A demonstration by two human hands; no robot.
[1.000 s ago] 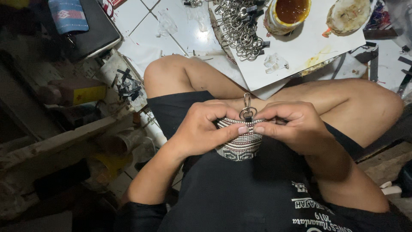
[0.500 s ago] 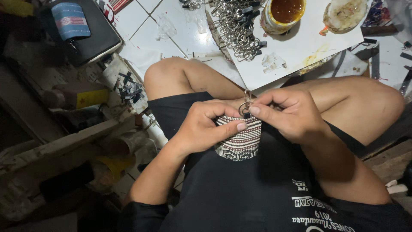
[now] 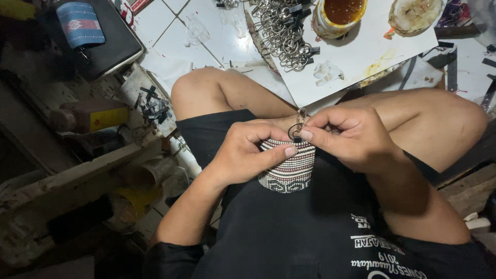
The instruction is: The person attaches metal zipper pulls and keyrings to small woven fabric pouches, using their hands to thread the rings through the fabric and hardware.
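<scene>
At the centre of the frame the person sits cross-legged on the floor, both hands meeting over the lap. The left hand (image 3: 247, 152) is closed around the top edge of a small woven pouch (image 3: 288, 173), patterned in pale, dark and reddish bands, with the thumb laid flat across its upper border. The right hand (image 3: 351, 138) pinches narrowly, thumb and forefinger closed on a metal key ring with a clasp (image 3: 298, 126) that stands just above the pouch's top edge, touching it.

The step in hand looks like fitting the ring and clasp onto a small dark loop at the top of the pouch; whether the ring is already threaded through is hidden by the fingertips. Judging from the grip, the next move calls for a fine twist of the right fingers to work the ring round while the left hand keeps the pouch steady against the lap.

In the upper middle of the frame a white board (image 3: 361, 57) lies on the tiled floor (image 3: 170, 36) just beyond the knees, carrying a heap of spare metal rings (image 3: 281, 31), an open can of brown glue (image 3: 338, 15) and a shallow crusted lid (image 3: 413, 14). In the upper left, a blue woven pouch (image 3: 80, 23) rests on a black case (image 3: 111, 49), well apart from the hands.
</scene>
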